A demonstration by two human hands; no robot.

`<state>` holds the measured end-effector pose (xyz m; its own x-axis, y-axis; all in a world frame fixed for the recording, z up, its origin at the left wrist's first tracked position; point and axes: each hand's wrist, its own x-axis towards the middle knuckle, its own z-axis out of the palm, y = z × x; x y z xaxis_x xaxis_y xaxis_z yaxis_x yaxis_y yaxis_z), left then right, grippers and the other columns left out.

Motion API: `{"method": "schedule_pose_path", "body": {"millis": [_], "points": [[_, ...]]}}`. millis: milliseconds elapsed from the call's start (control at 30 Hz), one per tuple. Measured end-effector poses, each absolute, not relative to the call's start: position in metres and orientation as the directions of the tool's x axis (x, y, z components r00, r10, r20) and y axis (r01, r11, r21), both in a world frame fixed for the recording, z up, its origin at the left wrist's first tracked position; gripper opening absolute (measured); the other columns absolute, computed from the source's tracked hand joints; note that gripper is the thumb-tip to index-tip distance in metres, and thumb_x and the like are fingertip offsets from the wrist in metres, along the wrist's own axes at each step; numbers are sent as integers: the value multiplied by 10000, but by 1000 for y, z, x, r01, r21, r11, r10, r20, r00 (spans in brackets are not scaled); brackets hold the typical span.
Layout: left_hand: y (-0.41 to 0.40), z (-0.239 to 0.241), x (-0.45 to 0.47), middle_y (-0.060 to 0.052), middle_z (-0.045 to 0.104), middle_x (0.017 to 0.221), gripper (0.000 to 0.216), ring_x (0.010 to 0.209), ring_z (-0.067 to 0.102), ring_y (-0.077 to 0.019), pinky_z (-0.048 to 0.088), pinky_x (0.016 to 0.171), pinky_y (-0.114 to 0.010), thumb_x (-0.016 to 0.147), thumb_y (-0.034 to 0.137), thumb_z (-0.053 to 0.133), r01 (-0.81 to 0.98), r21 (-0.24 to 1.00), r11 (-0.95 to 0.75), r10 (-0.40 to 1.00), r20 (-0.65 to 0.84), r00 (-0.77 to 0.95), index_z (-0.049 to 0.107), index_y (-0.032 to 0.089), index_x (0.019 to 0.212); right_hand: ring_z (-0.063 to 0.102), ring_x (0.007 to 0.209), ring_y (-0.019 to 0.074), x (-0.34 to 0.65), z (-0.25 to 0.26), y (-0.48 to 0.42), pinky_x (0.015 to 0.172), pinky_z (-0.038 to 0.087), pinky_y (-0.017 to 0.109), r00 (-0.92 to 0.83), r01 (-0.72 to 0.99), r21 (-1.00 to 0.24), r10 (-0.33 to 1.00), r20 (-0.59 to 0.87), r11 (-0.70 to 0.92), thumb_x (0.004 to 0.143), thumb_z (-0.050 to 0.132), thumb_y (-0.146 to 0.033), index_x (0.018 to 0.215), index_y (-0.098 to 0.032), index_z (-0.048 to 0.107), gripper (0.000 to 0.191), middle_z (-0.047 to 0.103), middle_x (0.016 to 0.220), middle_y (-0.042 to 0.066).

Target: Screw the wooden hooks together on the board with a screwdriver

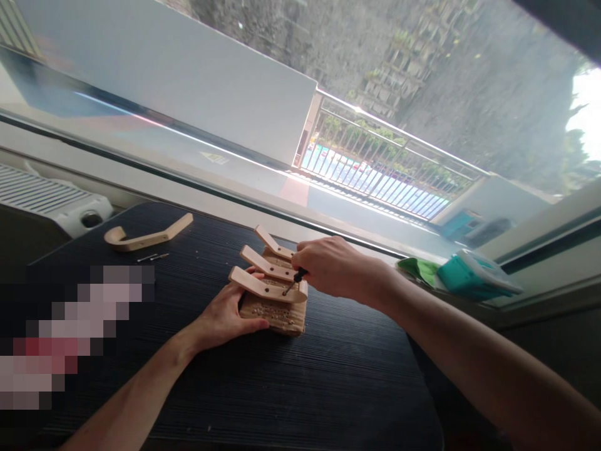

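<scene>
A ridged wooden block (279,319) with many small holes lies on the dark table. Three curved wooden hooks are set side by side across it: a near hook (253,284), a middle hook (258,260) and a far hook (270,243). Dark screw heads show in them. My left hand (223,316) is closed around the block's left side, thumb along the near edge. In my right hand (328,266) is a screwdriver (299,274) with a dark handle, its tip at a screw in the near hook.
A loose wooden hook (150,239) lies at the table's back left, beside thin metal pieces (153,257). The black table (347,376) borders a window. A radiator (51,194) stands left; a teal container (474,275) and green cloth (420,270) sit right. A pixelated patch hides the left side.
</scene>
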<state>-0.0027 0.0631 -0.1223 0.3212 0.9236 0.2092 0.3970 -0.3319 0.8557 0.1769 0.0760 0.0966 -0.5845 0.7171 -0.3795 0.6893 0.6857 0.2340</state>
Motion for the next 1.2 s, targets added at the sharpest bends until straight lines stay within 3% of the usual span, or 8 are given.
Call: {"method": "schedule_pose_path", "body": {"millis": [200, 433, 567, 667, 800, 933, 1200], "points": [[63, -120, -1, -86, 572, 1314, 802, 1357, 379, -351, 335, 1124, -539, 608, 451, 797, 399, 854, -334, 923, 212, 321, 485, 266, 1323, 665, 846, 205, 179, 83, 82, 666, 407, 268, -589, 667, 257, 706, -394, 700, 891, 486, -144, 905, -119, 725, 241, 726, 917, 116], [64, -123, -2, -102, 531, 1364, 827, 1347, 393, -349, 346, 1115, -531, 611, 475, 789, 420, 845, -332, 926, 208, 314, 466, 248, 1338, 675, 837, 228, 182, 81, 84, 656, 415, 288, -555, 711, 249, 742, -375, 658, 913, 444, -268, 928, -131, 729, 317, 729, 907, 133], [64, -123, -2, -106, 522, 1375, 810, 1333, 412, -347, 337, 1120, -532, 611, 472, 790, 421, 845, -331, 928, 210, 308, 481, 243, 1324, 654, 913, 229, 178, 90, 82, 690, 429, 278, -564, 699, 229, 719, -406, 678, 815, 554, -165, 1025, -155, 702, 257, 709, 996, 108], [64, -123, -2, -100, 530, 1368, 799, 1330, 416, -346, 343, 1116, -539, 617, 465, 788, 410, 850, -330, 928, 211, 309, 482, 249, 1323, 643, 915, 209, 174, 95, 82, 706, 428, 263, -598, 677, 205, 691, -406, 707, 808, 523, -77, 1000, -141, 696, 267, 690, 1026, 108], [64, -124, -2, -89, 530, 1370, 809, 1341, 403, -344, 350, 1115, -530, 617, 471, 789, 400, 852, -337, 924, 218, 316, 472, 264, 1331, 635, 906, 189, 173, 93, 87, 753, 411, 247, -650, 642, 161, 644, -404, 749, 849, 504, -82, 933, -109, 698, 213, 698, 996, 120], [65, -125, -2, -94, 559, 1333, 803, 1359, 378, -341, 329, 1130, -526, 623, 480, 785, 406, 851, -332, 924, 208, 321, 475, 250, 1327, 634, 823, 177, 176, 84, 94, 690, 384, 252, -672, 637, 130, 630, -389, 760, 842, 500, -106, 881, -104, 706, 210, 715, 900, 109], [64, -124, -2, -87, 582, 1304, 773, 1380, 344, -341, 315, 1137, -528, 626, 479, 783, 414, 847, -333, 923, 203, 327, 495, 257, 1308, 641, 805, 187, 182, 78, 93, 672, 377, 270, -585, 735, 166, 739, -335, 657, 898, 432, -273, 946, -152, 725, 320, 723, 896, 111]]}}
